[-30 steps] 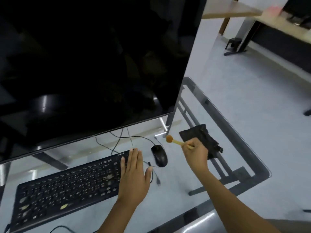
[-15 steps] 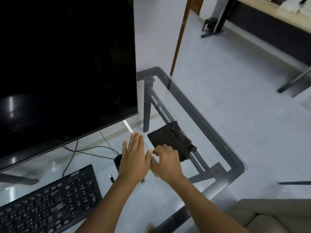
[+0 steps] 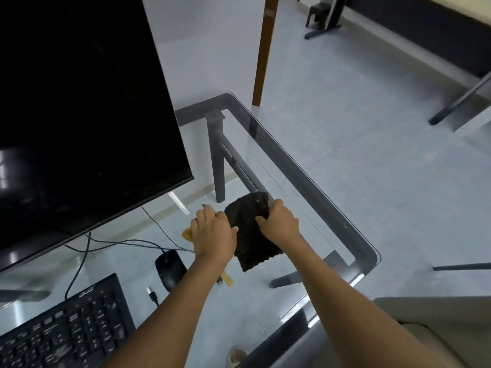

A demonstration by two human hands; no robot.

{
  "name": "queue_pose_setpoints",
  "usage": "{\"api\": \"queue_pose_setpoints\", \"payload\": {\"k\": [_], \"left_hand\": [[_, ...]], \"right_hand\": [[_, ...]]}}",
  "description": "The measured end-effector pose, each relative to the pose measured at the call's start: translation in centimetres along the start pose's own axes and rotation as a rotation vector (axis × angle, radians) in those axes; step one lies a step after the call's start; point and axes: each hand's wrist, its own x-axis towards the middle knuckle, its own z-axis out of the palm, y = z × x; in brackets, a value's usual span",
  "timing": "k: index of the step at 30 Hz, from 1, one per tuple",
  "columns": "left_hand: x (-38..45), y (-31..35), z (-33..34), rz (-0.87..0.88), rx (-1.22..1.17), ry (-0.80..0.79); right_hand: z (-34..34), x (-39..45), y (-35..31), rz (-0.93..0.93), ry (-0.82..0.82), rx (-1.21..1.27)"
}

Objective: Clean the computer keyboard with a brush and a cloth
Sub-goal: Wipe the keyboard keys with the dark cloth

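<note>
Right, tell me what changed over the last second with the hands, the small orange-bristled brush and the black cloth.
The right hand let go of the small orange-bristled brush, which now lies on the glass desk under the left wrist, and took hold of the black cloth. The left hand left the black keyboard and grips the cloth's other edge. The black mouse and the keyboard stayed in place.

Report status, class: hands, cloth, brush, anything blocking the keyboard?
Left hand and right hand both grip the black cloth. Brush lies on the glass under the left hand. Keyboard unobstructed; mouse beside it.
</note>
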Motion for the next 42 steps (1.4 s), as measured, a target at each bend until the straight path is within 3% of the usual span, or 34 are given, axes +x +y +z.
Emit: {"api": "queue_pose_setpoints", "payload": {"k": [2,6,12,17,24,31,35,39,42], "left_hand": [[-0.1,0.3,-0.2,0.025,-0.135,0.018],[-1.1,-0.3,-2.2,-0.152,-0.802,-0.024],[-5.1,-6.5,-5.6,-0.339,-1.045,0.117],[-10.4,-17.0,-6.7,-0.439,-1.023,0.174],[-21.2,-32.8,-6.8,-0.556,-0.768,0.173],[-29.0,-41.7,-5.8,-0.624,-0.645,0.206],[-30.2,-43.8,-5.2,-0.587,-0.572,0.185],[-31.2,-45.6,-4.1,-0.542,-0.472,0.305],[-32.0,-47.5,-3.4,-0.416,-0.524,0.339]], "right_hand": [[-0.5,0.0,-0.2,-0.051,-0.045,-0.004],[-2.9,-1.2,-1.7,-0.159,-0.071,0.144],[-3.5,-6.8,-7.8,-0.309,-0.146,0.221],[2.0,-13.7,-15.0,-0.398,-0.243,0.233],[12.7,-24.7,-24.6,-0.614,-0.385,0.129],[20.4,-32.4,-30.0,-0.683,-0.416,0.031],[22.3,-33.5,-30.5,-0.685,-0.348,-0.062],[23.8,-34.4,-30.3,-0.751,-0.057,-0.298],[25.1,-35.0,-30.6,-0.891,0.021,-0.296]]}}
